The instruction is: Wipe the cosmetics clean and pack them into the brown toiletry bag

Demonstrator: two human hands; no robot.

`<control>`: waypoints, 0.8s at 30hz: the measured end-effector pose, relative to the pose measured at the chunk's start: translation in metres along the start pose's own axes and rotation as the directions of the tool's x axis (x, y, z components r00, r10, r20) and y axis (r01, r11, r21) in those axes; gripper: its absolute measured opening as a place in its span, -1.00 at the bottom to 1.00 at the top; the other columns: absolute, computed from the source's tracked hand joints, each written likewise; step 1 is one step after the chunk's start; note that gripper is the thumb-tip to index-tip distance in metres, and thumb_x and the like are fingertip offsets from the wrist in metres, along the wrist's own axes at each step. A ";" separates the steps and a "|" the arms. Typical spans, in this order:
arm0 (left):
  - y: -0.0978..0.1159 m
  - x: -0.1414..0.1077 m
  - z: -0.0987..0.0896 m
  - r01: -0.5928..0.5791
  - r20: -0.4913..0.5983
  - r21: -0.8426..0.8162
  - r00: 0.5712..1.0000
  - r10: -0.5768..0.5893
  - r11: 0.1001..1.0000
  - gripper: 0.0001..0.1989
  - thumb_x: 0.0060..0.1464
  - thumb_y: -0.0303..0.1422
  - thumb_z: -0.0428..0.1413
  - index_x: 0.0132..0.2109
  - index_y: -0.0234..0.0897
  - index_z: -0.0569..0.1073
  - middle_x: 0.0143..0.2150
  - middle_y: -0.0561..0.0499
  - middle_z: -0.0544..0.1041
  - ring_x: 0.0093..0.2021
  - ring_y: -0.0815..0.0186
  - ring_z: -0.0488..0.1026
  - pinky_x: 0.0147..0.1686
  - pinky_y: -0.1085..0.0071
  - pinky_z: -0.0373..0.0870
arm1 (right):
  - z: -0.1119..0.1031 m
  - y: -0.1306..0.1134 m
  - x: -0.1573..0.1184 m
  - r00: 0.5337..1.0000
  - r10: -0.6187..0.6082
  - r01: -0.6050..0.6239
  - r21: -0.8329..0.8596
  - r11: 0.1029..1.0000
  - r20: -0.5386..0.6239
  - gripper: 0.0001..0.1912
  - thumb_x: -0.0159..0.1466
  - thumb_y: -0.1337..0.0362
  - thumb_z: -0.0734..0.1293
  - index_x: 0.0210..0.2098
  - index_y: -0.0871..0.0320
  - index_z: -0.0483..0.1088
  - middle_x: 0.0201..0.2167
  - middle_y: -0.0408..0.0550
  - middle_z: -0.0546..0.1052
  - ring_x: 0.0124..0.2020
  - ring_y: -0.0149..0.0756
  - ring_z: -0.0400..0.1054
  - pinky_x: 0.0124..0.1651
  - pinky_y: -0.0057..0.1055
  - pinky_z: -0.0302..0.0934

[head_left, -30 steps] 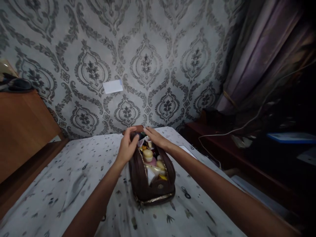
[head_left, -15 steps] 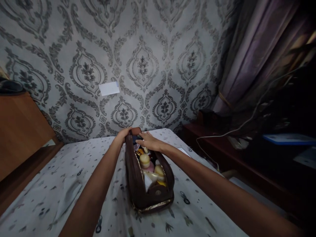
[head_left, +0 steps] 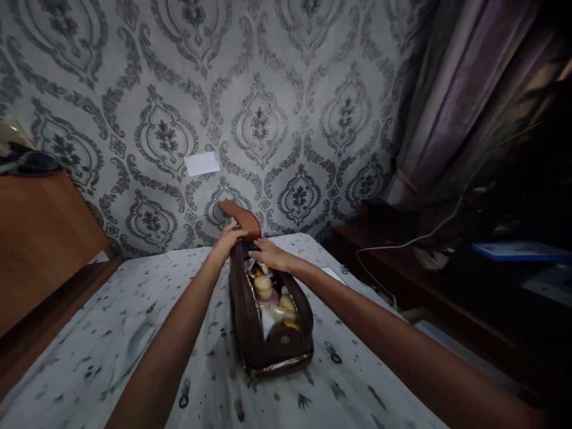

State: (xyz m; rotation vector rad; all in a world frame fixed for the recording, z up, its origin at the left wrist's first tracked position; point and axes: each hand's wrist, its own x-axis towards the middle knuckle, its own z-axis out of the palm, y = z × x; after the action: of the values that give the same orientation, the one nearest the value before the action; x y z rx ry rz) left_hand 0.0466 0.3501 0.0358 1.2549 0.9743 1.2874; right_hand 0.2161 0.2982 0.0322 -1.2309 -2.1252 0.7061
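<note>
A dark brown zip bag (head_left: 243,333) lies lengthwise on the patterned bedsheet, its zipper open. Inside show a jar with a pale yellow lid (head_left: 263,286), a second yellowish item, a white piece and other small items. At its far end an orange-brown flap (head_left: 243,219) stands up and curls to the left. My left hand (head_left: 229,241) is at the far left edge of the bag beside this flap, its fingers closed on the bag's rim. My right hand (head_left: 268,255) rests over the far end of the opening, fingers spread.
The sheet (head_left: 179,310) meets a patterned wall carrying a white paper (head_left: 202,164). A wooden cabinet (head_left: 49,238) stands at left. On the right are a dark red ledge (head_left: 429,286), a white cable (head_left: 397,245) and a purple curtain (head_left: 451,119).
The orange-brown flap has risen and unfolded up and to the left above the bag's far end. Both hands have stayed near that end. The view has shifted slightly.
</note>
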 end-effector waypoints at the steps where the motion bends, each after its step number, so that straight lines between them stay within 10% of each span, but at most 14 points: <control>1: 0.002 -0.004 0.001 -0.013 0.001 0.011 1.000 0.013 1.000 -0.70 0.09 -0.35 0.30 -0.02 -0.28 0.52 -0.10 -0.04 0.60 -0.13 0.25 0.54 -0.08 0.27 0.50 | -0.001 -0.002 -0.001 1.000 0.024 -0.024 -0.017 1.000 0.010 -0.35 0.21 0.01 0.34 0.22 0.21 0.43 0.26 0.11 0.43 0.41 0.21 0.06 0.42 0.01 -0.06; 10: 0.002 -0.009 0.009 -0.092 -0.094 0.028 0.991 0.094 0.995 -0.72 0.26 -0.22 0.15 -0.01 -0.33 0.48 -0.05 -0.07 0.55 -0.14 0.26 0.53 -0.13 0.21 0.53 | -0.004 -0.012 -0.007 0.998 0.060 -0.058 -0.076 0.995 0.023 -0.36 0.27 0.00 0.29 0.25 0.19 0.39 0.24 0.10 0.45 0.39 0.19 0.10 0.41 -0.03 -0.01; 24: 0.003 -0.003 0.001 -0.186 -0.167 -0.131 0.972 0.164 0.974 -0.48 -0.10 0.10 0.30 -0.25 -0.29 0.49 -0.34 0.00 0.62 -0.30 0.25 0.57 -0.26 0.36 0.44 | -0.006 -0.016 -0.011 0.996 0.080 -0.076 -0.105 0.992 0.040 -0.37 0.31 0.03 0.25 0.27 0.24 0.36 0.31 0.11 0.37 0.44 0.14 0.00 0.43 -0.03 -0.08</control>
State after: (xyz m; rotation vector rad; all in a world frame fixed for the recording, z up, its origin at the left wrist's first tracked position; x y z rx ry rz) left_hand 0.0469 0.3465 0.0388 1.1601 0.8742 1.5858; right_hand 0.2155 0.2823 0.0449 -1.3721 -2.1839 0.6692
